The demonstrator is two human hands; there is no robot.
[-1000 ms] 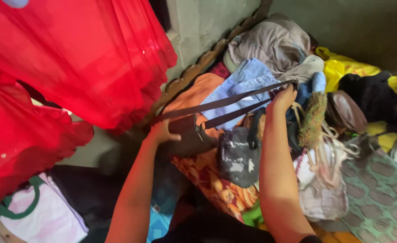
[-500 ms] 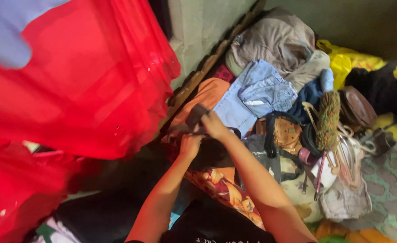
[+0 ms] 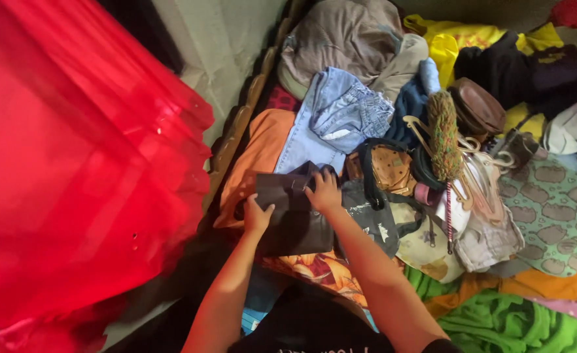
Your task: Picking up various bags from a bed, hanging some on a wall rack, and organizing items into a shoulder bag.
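**Dark bag pressed flat on the pile**

Bag [image 3: 293, 212] lies on heaped clothes, at 8 o'clock from the jeans [image 3: 337, 114]. Left hand [image 3: 257, 218] grips its left edge; right hand [image 3: 323, 193] pins the folded strap at the top edge. Looks soft, light, floppy; best held by both edges. Red cloth [image 3: 72, 176] hangs at 9 o'clock.

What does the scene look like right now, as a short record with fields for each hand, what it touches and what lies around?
left hand: rests on the left edge of the dark brown flat fabric bag
right hand: presses on the bag's top edge
bag: lies on the heap of clothes
behind bag: light blue denim garment, orange cloth
right of bag: tan patterned bag with black strap
left side: red sheer fabric hanging
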